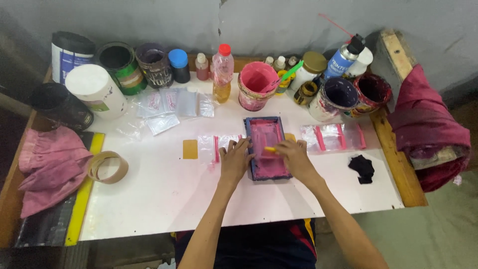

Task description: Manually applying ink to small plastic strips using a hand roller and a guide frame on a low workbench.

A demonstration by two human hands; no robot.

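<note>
Centre of frame: small dark-framed printing screen (267, 149), flooded pink, flat on white tabletop (164, 199). Left hand (235, 159) spread on the frame's left edge, pressing down, gripping nothing (looks like bracing so the frame cannot slide). Right hand (294, 157) closed around a yellow-handled scraper (270, 149) lying across the mesh, probably held low to pull ink evenly.

Clear plastic bags with pink strips (332, 137) laid flat right of the screen, more clear bags (172, 104) upper left of centre, likely kept within reach. Pink paint pot (255, 85) with green stick just above the screen. Cans, jars, bottles lined along the top edge against a grey wall (149, 20). Tape roll (108, 167) and pink rag (50, 167) at left, dark red cloth (428, 132) at right, black scrap (362, 168) lower right of the screen. Tabletop smeared faintly pink.
</note>
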